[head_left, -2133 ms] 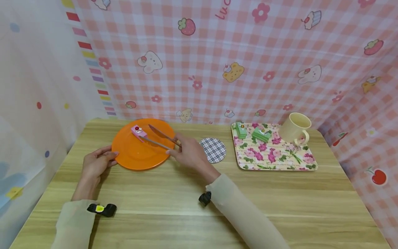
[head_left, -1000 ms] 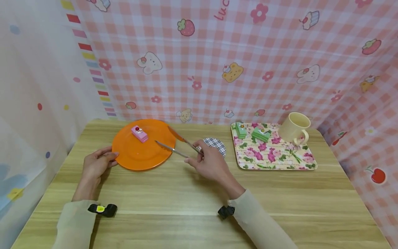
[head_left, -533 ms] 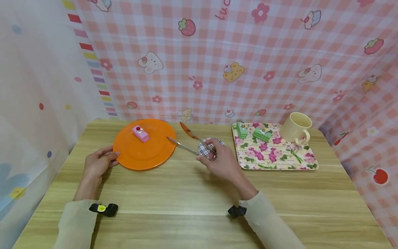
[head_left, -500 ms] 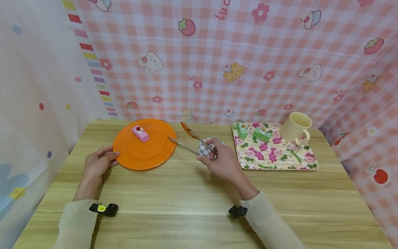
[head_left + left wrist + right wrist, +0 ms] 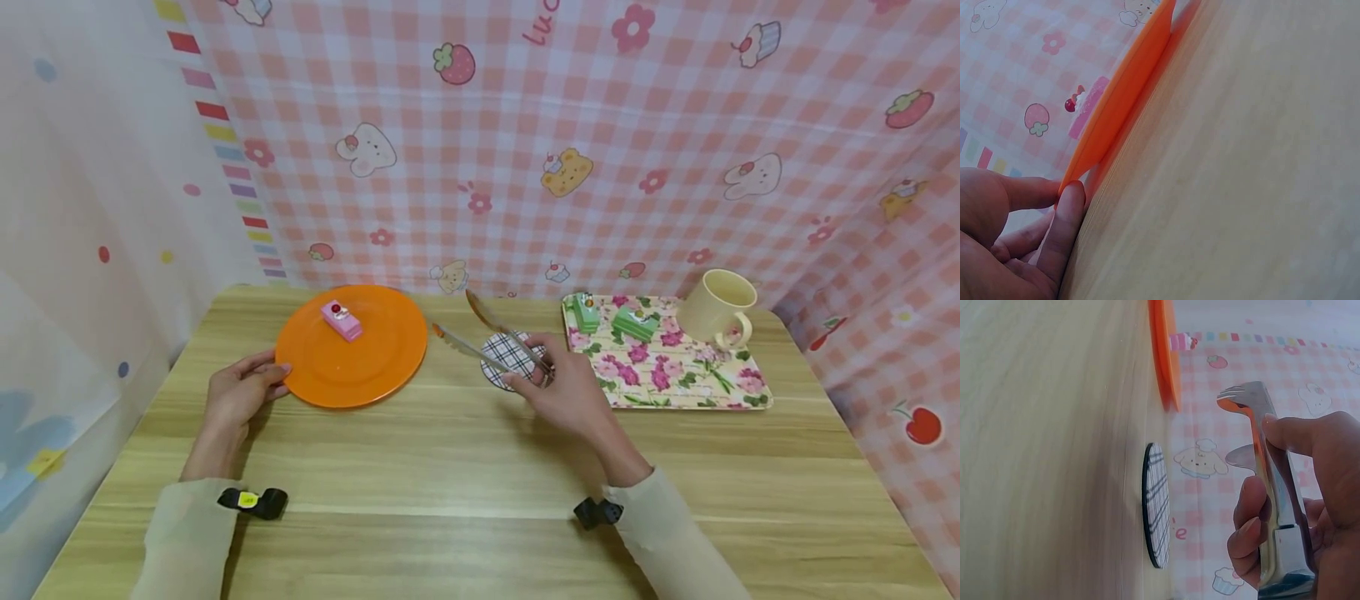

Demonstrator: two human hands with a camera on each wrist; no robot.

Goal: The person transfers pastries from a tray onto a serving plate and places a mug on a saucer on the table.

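Head view: I watch the right hand (image 5: 572,393), gripping spread tongs (image 5: 1277,490), draw back over the coaster (image 5: 506,350); the pink cake (image 5: 342,322), seemingly settled, sits frame-left on the orange plate (image 5: 375,367) the left hand (image 5: 242,390) pinches.

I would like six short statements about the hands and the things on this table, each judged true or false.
1. The left hand holds the orange plate at its rim. True.
2. The right hand holds metal tongs. True.
3. The tips of the metal tongs touch each other. False: they stand apart.
4. Two green cakes and a mug are on the floral tray. True.
5. The orange plate bears no cake. False: one pink cake lies on it.
6. The orange plate touches the floral tray. False: they are apart, with a checked coaster between them.
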